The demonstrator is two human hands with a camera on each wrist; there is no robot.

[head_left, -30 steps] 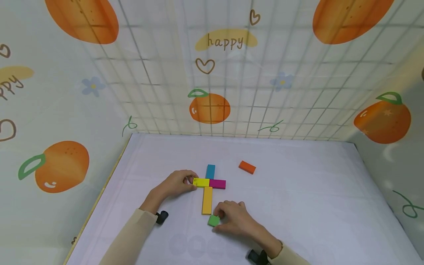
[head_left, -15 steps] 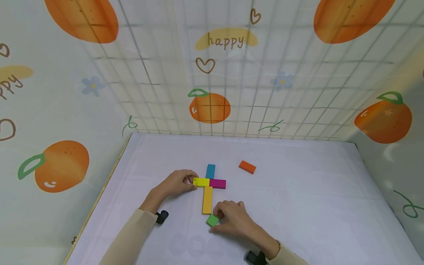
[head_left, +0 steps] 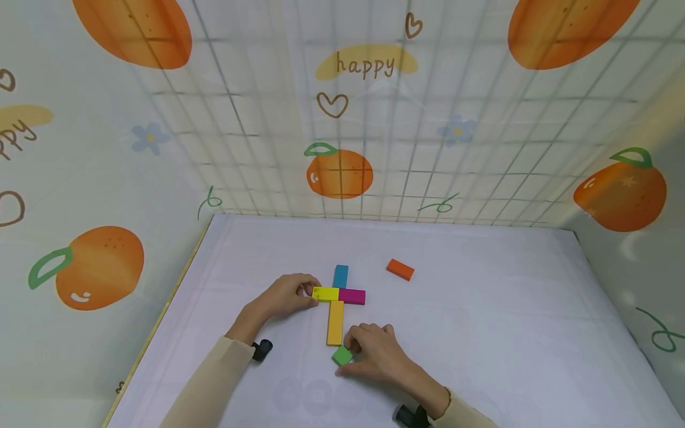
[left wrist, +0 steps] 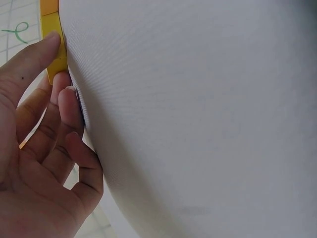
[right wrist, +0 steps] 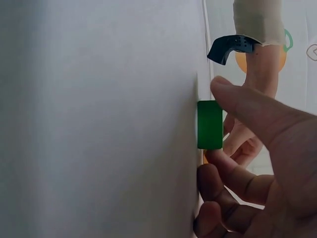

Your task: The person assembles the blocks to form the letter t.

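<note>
My left hand (head_left: 289, 294) pinches the left end of a yellow block (head_left: 326, 293); the left wrist view shows the thumb on the yellow block (left wrist: 53, 39). Against its right end lies a magenta block (head_left: 352, 296). A blue block (head_left: 341, 276) stands above their joint, and a longer amber-yellow block (head_left: 335, 324) runs down from it. Just below the amber block sits a small green block (head_left: 342, 355), turned at an angle. My right hand (head_left: 377, 352) has thumb and forefinger around the green block (right wrist: 210, 125), the thumb near one side and the forefinger at the other.
An orange block (head_left: 400, 270) lies alone, farther back and right of the others. The white tabletop (head_left: 508, 321) meets fabric walls printed with oranges at the back and sides. A black wrist camera (head_left: 262, 351) sits below the left wrist.
The green block has shifted slightly left and turned under my right hand, and its thumb has slid a little left. My left hand and the other blocks stay in place.
</note>
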